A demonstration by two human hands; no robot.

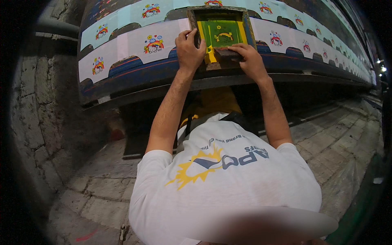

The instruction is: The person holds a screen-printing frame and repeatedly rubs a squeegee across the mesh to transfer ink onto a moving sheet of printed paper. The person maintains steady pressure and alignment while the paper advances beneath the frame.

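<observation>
A small screen-printing frame (249, 30) lies on the long table, its dark rim around green mesh with a cartoon stencil and yellow ink along the sides. At its left edge my left hand (190, 51) grips the rim with bent fingers. My right hand (250, 61) is closed on a dark brown squeegee (228, 53) at the near end of the mesh. A yellow smear of ink (210, 55) shows between the hands. The squeegee's lower edge cannot be made out.
Pale pink cut fabric pieces (126, 47) with printed cartoon motifs line the table, and a light blue row (122, 20) lies behind them. The table's dark front edge (134, 94) runs across before me. Stone paving (102, 196) is below.
</observation>
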